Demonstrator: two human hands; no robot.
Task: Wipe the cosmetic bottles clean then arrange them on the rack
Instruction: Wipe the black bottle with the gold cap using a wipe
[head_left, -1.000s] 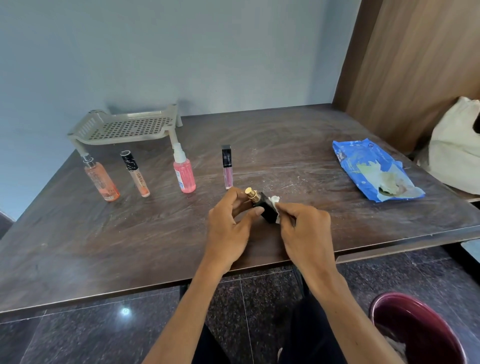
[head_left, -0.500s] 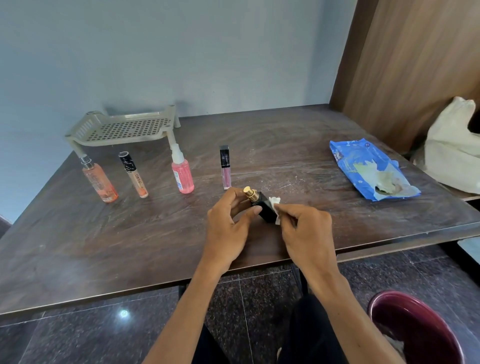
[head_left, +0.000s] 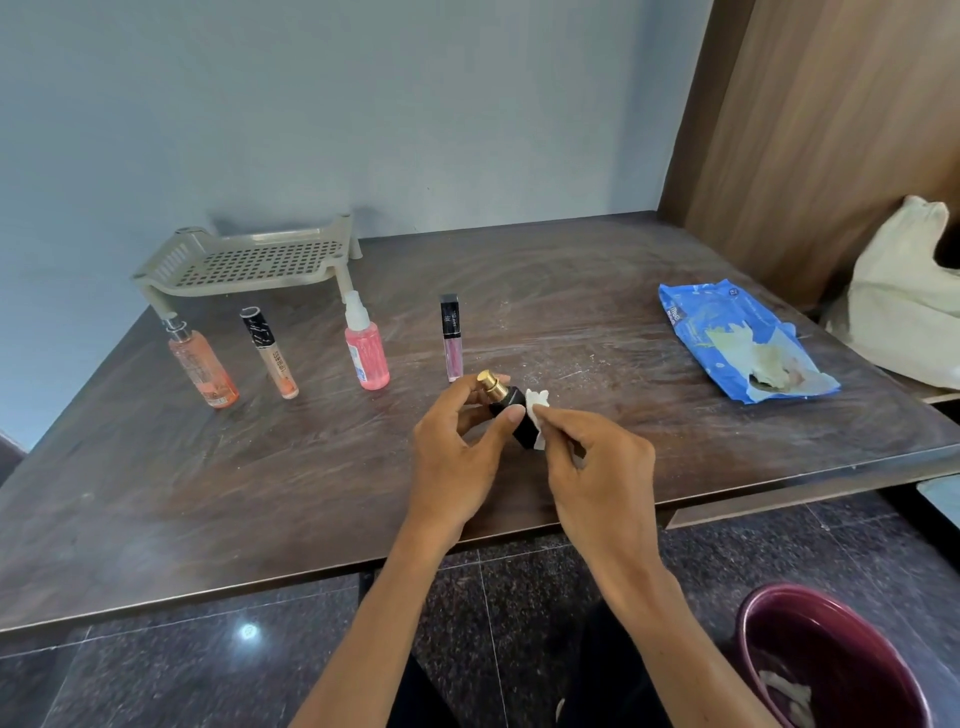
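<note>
My left hand (head_left: 457, 452) grips a small black bottle with a gold cap (head_left: 506, 402), tilted above the table's near edge. My right hand (head_left: 597, 467) pinches a white wipe (head_left: 536, 402) against the bottle's right side. Several bottles stand in a row further back: an orange spray bottle (head_left: 202, 366), a beige tube with a black cap (head_left: 270, 353), a pink spray bottle (head_left: 366, 351) and a pink gloss tube with a black cap (head_left: 451, 340). The beige perforated rack (head_left: 249, 262) stands by the wall at the back left, with nothing on it.
A blue wipes pack (head_left: 737, 345) lies open on the right of the brown table (head_left: 156, 493). A white cloth bag (head_left: 909, 312) sits beyond the table's right side. A maroon bin (head_left: 821, 660) with used wipes stands on the floor at the lower right.
Both hands stay at the black bottle; the wipe has shifted slightly along its side. The row of bottles and the rack have not moved.
</note>
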